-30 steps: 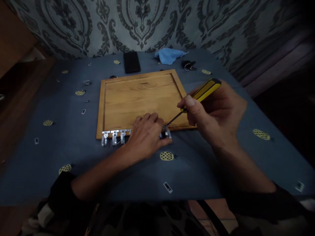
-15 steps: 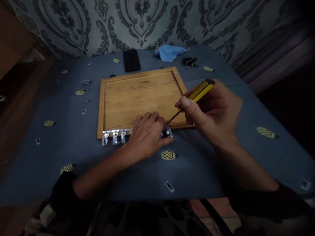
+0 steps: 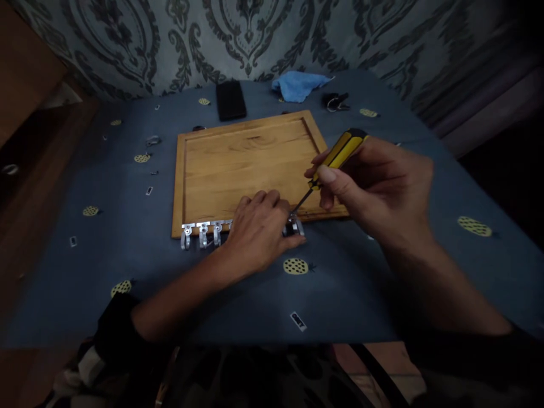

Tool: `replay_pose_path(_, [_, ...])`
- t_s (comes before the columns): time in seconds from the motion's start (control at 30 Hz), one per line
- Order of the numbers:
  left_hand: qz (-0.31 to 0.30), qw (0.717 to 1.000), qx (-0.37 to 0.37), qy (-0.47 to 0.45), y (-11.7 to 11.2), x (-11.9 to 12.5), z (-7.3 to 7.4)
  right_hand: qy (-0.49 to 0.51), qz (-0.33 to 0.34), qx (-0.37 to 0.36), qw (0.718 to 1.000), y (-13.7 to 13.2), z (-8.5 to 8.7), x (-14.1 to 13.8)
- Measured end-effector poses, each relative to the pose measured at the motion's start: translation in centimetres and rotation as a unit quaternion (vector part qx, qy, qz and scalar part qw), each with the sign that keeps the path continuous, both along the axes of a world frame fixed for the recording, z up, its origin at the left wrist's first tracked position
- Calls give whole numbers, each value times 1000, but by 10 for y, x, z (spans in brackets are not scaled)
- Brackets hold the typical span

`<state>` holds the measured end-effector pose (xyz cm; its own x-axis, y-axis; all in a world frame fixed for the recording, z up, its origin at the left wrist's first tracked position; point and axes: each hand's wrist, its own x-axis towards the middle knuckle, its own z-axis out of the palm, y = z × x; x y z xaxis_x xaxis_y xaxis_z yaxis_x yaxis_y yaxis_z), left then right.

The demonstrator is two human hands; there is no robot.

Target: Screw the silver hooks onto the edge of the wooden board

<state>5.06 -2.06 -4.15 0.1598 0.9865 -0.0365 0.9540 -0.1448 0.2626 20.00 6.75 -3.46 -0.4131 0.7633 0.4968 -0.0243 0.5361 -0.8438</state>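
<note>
A wooden board with a raised frame lies on the table. Several silver metal hooks are lined up along its near edge. My left hand lies over that edge, fingers bent and pressed together, its index finger and thumb around the rightmost metal hook; it hides part of the row. In my right hand is a screwdriver with a yellow and black handle, closed between thumb and fingers. The shaft slants down to the left, and its tip meets the rightmost hook at the board's edge.
A blue-grey tablecloth with pineapple prints covers the table. Behind the board are a black phone-like slab, a blue cloth and a black clip-like object. Another metal hook and a small screw-like piece lie left.
The screwdriver handle has turned in my right hand and stands slightly steeper, with the fingers shifted around it. My left hand stays on the hook. The whole view has shifted a little.
</note>
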Motion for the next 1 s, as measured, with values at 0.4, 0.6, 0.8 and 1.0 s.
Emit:
replay_pose_path(0.4, [-6,1000,1,-12,0,-1,-1,70,-77,4,995,-3,-3,-9])
replay_pose_path(0.6, [-3,1000,3,-16,0,-1,-2,69,-86,16,994,-1,-2,-8])
replay_pose_path(0.8, [-5,999,11,-32,0,-2,-3,34,-79,13,996,-3,-8,-9])
replay_pose_path(1.0, [2,1000,-4,-15,1,0,0,-36,-104,62,992,0,-12,-6])
